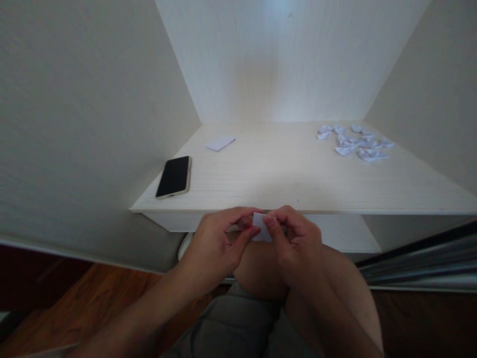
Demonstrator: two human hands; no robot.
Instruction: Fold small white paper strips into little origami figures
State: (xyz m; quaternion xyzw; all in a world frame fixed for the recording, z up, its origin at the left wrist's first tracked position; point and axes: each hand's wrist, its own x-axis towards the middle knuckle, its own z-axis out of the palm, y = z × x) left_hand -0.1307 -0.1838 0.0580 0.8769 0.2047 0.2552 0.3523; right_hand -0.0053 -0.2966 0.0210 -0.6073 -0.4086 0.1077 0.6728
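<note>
A small white piece of paper [262, 229] is held above my lap, just in front of the shelf's edge. My left hand [225, 237] pinches its left side between thumb and fingers. On the other side, my right hand [294, 238] grips the paper with the thumb lying over its face. Part of the paper is hidden behind the right thumb. At the back left of the shelf lies a flat stack of white paper [220, 143]. Several folded or crumpled white paper pieces [356, 142] are heaped at the back right.
A phone [174, 177] with a dark screen lies at the left front of the white shelf [257, 174]. Panels enclose the shelf at left, right and back. Below it is a lower ledge [339, 232]. My bare knees are under the hands.
</note>
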